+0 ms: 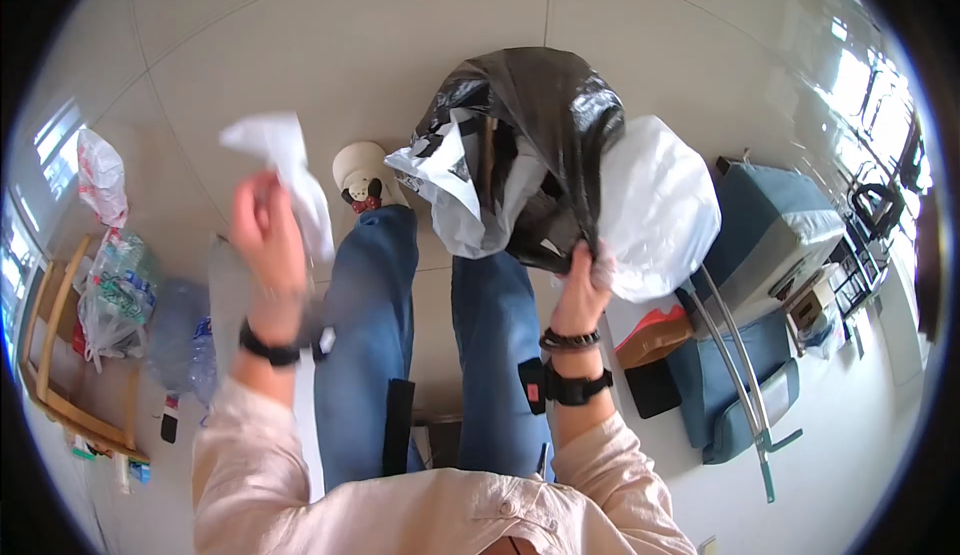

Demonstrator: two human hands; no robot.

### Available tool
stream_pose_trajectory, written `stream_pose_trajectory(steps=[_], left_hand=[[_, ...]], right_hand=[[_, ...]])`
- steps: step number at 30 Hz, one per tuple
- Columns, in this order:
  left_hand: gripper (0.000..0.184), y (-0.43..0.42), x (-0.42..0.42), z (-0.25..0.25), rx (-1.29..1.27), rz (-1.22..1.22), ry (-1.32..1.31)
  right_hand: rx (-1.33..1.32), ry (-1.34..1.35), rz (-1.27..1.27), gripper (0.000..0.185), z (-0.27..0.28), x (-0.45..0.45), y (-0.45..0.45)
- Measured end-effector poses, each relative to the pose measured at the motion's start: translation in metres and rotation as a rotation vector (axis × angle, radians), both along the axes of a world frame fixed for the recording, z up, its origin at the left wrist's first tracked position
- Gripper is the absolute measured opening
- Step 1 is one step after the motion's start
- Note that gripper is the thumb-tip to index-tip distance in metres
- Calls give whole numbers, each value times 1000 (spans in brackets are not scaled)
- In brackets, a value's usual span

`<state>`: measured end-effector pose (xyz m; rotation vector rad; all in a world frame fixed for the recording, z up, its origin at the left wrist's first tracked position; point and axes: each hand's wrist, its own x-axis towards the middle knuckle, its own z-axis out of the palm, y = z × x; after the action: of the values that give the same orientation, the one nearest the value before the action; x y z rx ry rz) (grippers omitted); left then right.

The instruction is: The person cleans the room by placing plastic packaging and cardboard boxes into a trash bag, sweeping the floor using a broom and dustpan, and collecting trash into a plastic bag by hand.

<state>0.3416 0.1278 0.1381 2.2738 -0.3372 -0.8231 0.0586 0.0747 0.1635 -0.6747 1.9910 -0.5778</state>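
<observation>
My right hand [583, 287] grips the rim of a black plastic bag [545, 85], its fingers closed on the gathered edge. The bag's mouth gapes toward me, and a crumpled white plastic piece [450, 180] hangs out at its left side. A puffed white plastic bag [660, 210] lies against the black one on the right. Off to the left, my left hand [268, 217] is raised and blurred by motion, its fingers curled at a thin white sheet [290, 155] that looks like plastic or paper. What lies deep inside the black bag is hard to make out.
A cream slipper [360, 170] with a cartoon face shows beyond my left knee. At left are a wooden chair frame [50, 355], a bag of plastic bottles [120, 285] and a large clear bottle [178, 340]. At right stand blue cushioned furniture [775, 205] and metal crutch-like poles [740, 375].
</observation>
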Motion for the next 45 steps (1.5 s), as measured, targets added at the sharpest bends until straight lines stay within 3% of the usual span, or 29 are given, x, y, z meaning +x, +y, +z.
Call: stream_pose_trajectory(steps=[1, 3, 5, 8, 10, 12, 13, 14, 15, 17, 18, 20, 22, 23, 24, 25, 26, 28, 30, 31, 32, 34, 35, 36, 39, 40, 41, 42, 45], left_hand=[[7, -5, -20, 38, -149, -52, 39], [12, 4, -52, 69, -119, -567, -98], [11, -20, -98, 86, -61, -715, 152], [14, -20, -162, 44, -60, -857, 254], [22, -17, -190, 11, 339, -1123, 607], [31, 42, -192, -31, -314, -1231, 525], [44, -5, -177, 12, 122, -922, 929], [44, -18, -187, 14, 129, -930, 917], [43, -32, -201, 16, 297, -1263, 637], [39, -7, -228, -22, 317, -347, 910], [32, -58, -218, 75, 354, -398, 804], [23, -35, -207, 121, -90, -817, 168], [17, -39, -192, 207, -183, -698, 338], [15, -31, -181, 226, -321, -765, 54], [16, -10, -170, 222, -423, -648, -169], [28, -13, -160, 238, -137, -452, -203], [28, -19, -154, 235, -156, -462, -204], [43, -36, -144, 208, -252, -325, 73], [56, -36, -138, 169, 7, -512, 682], [47, -39, -152, 169, -65, -542, 742], [47, -41, -162, 174, -75, -590, 777], [32, -48, -172, 196, 108, -672, 882], [27, -55, -182, 226, 43, -559, 885], [27, -55, -187, 237, 38, -618, 906], [26, -52, -221, 263, 14, -850, 495], [26, -47, -230, 270, 18, -898, 501], [25, -45, -241, 277, -59, -973, 283], [24, -52, -258, 277, -143, -1035, 68], [28, -52, -265, 293, -59, -1160, -126]], right_hand=[[11, -17, 26, 14, 4, 1, 2], [65, -33, 53, 13, 12, 1, 12], [101, -27, 89, 12, 32, 4, 17], [74, -137, 105, 9, 63, 4, 25], [118, -203, 118, 8, 83, 0, 32], [14, -259, 205, 9, 92, -7, 41], [-20, -290, 225, 11, 99, -9, 43], [-26, -302, 217, 11, 105, -12, 38], [58, -283, 88, 12, 110, -16, 31], [75, -288, -116, 11, 109, -26, 18], [99, -293, -153, 12, 119, -30, 7], [113, -382, -221, 13, 134, -35, -5], [126, -433, -135, 14, 149, -47, -4], [151, -470, -41, 14, 156, -52, -3], [137, -473, -48, 14, 169, -57, -4], [185, -511, -11, 17, 183, -62, -6], [228, -547, 25, 21, 195, -66, -8], [126, -663, -68, 22, 197, -74, 3], [232, -649, 28, 32, 209, -87, 1], [290, -635, 34, 42, 224, -91, -2], [131, -701, -51, 38, 210, -98, 15], [191, -550, -19, 31, 223, -114, 13], [183, -524, -130, 25, 216, -114, 20], [155, -473, -225, 26, 219, -111, 21], [-85, -505, -190, 28, 239, -109, 34], [-128, -512, -141, 28, 246, -100, 42], [-239, -556, -74, 32, 253, -93, 50], [-255, -584, -164, 29, 262, -92, 50], [-158, -557, -296, 25, 270, -82, 60]])
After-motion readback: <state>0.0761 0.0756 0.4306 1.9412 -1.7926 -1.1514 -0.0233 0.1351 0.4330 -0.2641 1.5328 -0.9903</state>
